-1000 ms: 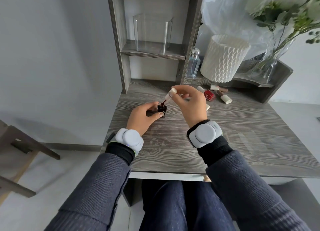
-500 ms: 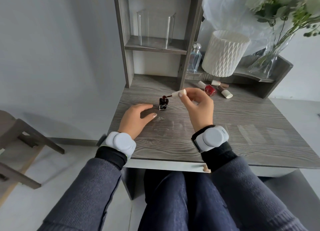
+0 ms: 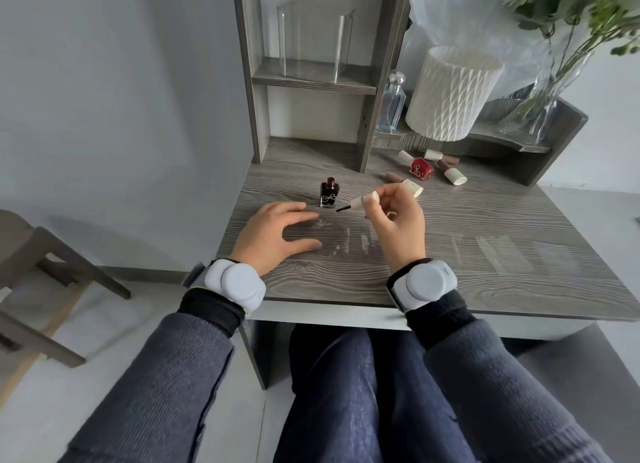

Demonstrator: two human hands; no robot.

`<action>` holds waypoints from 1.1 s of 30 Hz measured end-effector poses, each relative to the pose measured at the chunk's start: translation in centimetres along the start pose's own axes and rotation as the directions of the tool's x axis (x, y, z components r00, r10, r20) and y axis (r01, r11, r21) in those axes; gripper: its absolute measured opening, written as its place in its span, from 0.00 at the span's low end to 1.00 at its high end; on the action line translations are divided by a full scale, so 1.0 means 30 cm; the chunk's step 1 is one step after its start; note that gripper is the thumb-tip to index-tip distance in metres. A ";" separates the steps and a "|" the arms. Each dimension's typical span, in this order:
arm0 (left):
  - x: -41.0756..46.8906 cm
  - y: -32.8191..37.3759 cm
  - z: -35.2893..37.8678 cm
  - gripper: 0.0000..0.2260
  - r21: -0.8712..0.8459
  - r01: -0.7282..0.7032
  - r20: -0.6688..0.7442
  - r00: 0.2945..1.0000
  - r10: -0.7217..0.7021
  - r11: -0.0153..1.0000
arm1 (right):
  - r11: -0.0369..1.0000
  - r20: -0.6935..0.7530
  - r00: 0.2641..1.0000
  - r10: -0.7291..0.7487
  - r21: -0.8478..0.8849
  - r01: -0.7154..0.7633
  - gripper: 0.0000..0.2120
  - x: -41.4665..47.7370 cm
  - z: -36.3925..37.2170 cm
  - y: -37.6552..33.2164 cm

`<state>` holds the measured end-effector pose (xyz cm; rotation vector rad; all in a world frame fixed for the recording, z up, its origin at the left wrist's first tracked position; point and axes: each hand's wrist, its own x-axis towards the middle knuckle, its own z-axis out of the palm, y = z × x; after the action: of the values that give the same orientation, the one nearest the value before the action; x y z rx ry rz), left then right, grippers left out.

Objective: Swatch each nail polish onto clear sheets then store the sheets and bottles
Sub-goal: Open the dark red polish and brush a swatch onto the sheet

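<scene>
Grey wood-grain covers the surface (image 3: 450, 272), and a shelf unit (image 3: 381, 81) stands along its far edge. On the shelf we see a clear holder (image 3: 311, 39). To its right are a perfume bottle (image 3: 393, 104), a ribbed white shade (image 3: 450, 91) and a glass vase (image 3: 540, 98) holding green stems. A chair (image 3: 41, 265) sits on the floor off the left edge.

Near the far left corner a dark bottle (image 3: 329, 192) stands upright with its neck uncapped and dark polish inside. Toward the far right, a red bottle (image 3: 422, 168) and two pale capped bottles (image 3: 450, 173) lie on their sides. Another pale one (image 3: 398, 177) lies just behind the right hand.

We see a clear sheet (image 3: 346, 234) flat on the surface between the hands, visible mostly by its glare. A second sheet (image 3: 502, 251) lies well to the right.

The left hand (image 3: 277, 234) is spread, palm down, with its fingertips on the surface at the sheet's left end. We cannot tell whether they touch the sheet itself. The right hand (image 3: 398, 223) pinches the cream cap (image 3: 367, 199) between thumb and fingers. The brush (image 3: 343, 208) points left, above the sheet's far end and just beside the dark bottle's base. The bottle stands apart from both hands, just beyond the left fingertips.
</scene>
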<state>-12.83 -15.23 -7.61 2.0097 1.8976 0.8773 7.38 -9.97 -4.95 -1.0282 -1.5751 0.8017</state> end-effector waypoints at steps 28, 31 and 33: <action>-0.005 0.012 0.030 0.36 0.097 0.018 -0.053 0.999 -0.013 0.995 | 0.929 0.191 0.974 -0.119 -0.326 0.177 0.03 -0.015 0.024 0.053; -0.005 0.017 0.027 0.36 0.094 0.022 -0.048 0.999 -0.018 0.995 | 0.927 0.173 0.980 -0.097 -0.343 0.152 0.04 -0.015 0.023 0.053; -0.006 0.020 0.025 0.33 0.089 0.025 -0.047 0.999 -0.020 0.996 | 0.932 0.146 0.985 -0.087 -0.338 0.132 0.09 -0.016 0.024 0.050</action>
<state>-11.90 -15.31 -7.92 2.0309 2.0146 0.8547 7.06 -9.79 -6.64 -1.1431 -1.9150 0.5308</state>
